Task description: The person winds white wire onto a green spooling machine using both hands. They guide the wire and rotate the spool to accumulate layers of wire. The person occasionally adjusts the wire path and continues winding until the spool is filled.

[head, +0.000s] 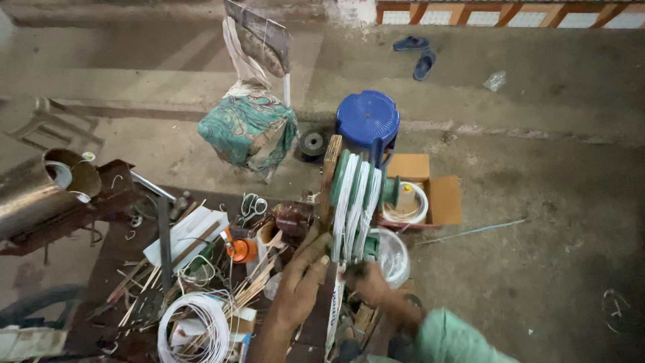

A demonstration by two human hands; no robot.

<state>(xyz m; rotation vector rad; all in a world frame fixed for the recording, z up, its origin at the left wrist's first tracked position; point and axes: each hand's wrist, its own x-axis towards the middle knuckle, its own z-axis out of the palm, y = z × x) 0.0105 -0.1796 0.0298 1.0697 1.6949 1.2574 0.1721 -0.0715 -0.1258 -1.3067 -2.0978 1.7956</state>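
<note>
A green winding former (356, 202) wrapped in several bands of white wire stands upright on a wooden frame (330, 168) at mid-frame. My left hand (302, 279) presses against the frame's lower left side, fingers curled around the wood. My right hand (368, 279), with a green sleeve behind it, reaches under the former's lower edge and seems to pinch the white wire there; its fingers are partly hidden.
A cluttered workbench (107, 269) holds a white wire coil (195, 329), sticks, scissors (252, 205) and an orange part (240, 250). Behind stand a blue plastic stool (367, 119), a cloth-draped chair (250, 128), a cardboard box (437, 198) and a metal cylinder (40, 188).
</note>
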